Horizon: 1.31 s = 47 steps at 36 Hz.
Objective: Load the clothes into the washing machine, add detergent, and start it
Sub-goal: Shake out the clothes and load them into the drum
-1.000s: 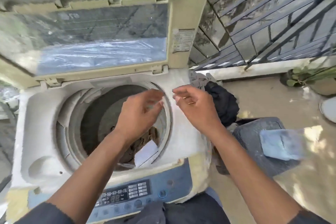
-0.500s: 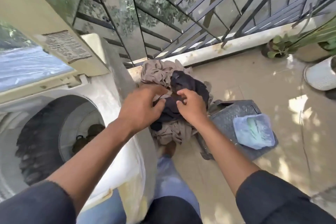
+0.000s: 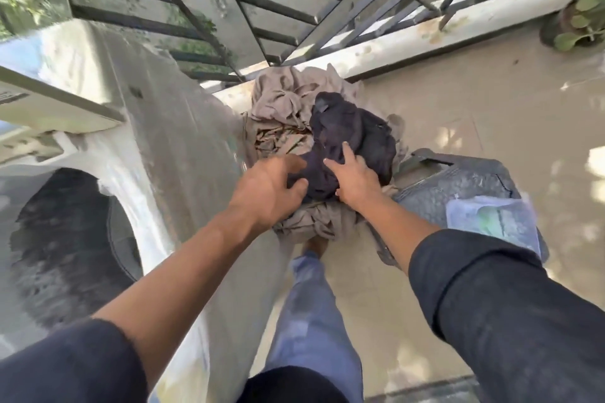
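Note:
A dark navy garment (image 3: 355, 136) lies on top of a heap of beige clothes (image 3: 283, 101) on the floor, right of the washing machine (image 3: 183, 154). My left hand (image 3: 266, 195) curls round the garment's near-left edge, thumb and fingers closing on the cloth. My right hand (image 3: 355, 181) grips the same garment from the near side, with its fingertips sunk into the folds. The machine's open drum (image 3: 65, 239) shows dark at the left, its contents blurred. A clear detergent packet (image 3: 491, 222) rests on a grey lid-like object (image 3: 458, 183) at the right.
A metal railing (image 3: 294, 10) and a low white ledge (image 3: 409, 39) run behind the heap. A potted plant (image 3: 576, 26) stands at the far right. My leg in blue trousers (image 3: 311, 321) is between the machine and the grey object. Tan floor tiles (image 3: 474, 101) spread to the right.
My view swung from the drum to the heap on the right. Both hands left the drum opening, reached the dark garment, and now sink deeper into it.

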Available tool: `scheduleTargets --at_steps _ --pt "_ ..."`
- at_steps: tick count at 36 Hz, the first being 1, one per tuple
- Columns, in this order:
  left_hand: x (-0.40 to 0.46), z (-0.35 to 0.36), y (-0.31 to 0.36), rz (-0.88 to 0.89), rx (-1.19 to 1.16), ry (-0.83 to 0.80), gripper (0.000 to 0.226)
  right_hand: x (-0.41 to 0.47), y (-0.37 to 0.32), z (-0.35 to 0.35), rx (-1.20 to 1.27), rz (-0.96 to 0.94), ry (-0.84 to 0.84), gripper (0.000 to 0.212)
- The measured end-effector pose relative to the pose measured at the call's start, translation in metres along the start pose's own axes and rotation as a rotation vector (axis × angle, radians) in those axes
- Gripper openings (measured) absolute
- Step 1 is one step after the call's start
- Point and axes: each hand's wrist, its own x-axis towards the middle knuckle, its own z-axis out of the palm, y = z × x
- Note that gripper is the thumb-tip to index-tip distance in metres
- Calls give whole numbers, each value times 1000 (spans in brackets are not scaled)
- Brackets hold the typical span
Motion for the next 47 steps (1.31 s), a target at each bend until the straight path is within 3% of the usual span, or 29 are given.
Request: scheduleTargets --at_steps 3,6,13,20,23,26,28,30,32,35,38,43,47 --pt "4 4 -1 -7 -25 -7 40 7 1 3 -22 -31 98 36" --pt "10 5 -3 -25 -49 -32 42 12 2 -2 -17 -103 181 19" --pt "10 7 -14 -43 -56 -141 62 -12 -17 -41 300 -66 401 19" --pt "3 0 -22 -58 -191 -110 131 -70 -36 -111 749 -169 563 14" --pt "-2 -9 -20 18 -393 -58 140 -102 -44 -146 966 -266 515 11" --pt "-13 -16 -16 178 -555 -4 121 -132 -50 -176 1215 -397 412 13" --pt "-22 -18 -17 180 -562 2 99 -151 -54 -192 1374 -514 346 19" --pt "-30 -18 -18 73 -537 51 63 -166 -56 -204 1532 -617 294 23" --pt "-34 -19 -15 92 -576 146 27 -177 -58 -213 1644 -686 247 23" --pt "-37 -30 -7 50 -802 186 24 -182 -54 -220 1677 -734 233 28" --pt "-38 -42 1 -57 -1106 165 30 -178 -40 -216 1627 -621 291 39" --pt "-42 -57 4 -90 -1386 158 31 -157 -8 -180 1144 -176 460 48" --pt "-51 -61 9 62 -1442 105 36 -137 10 -141 830 27 293 67"
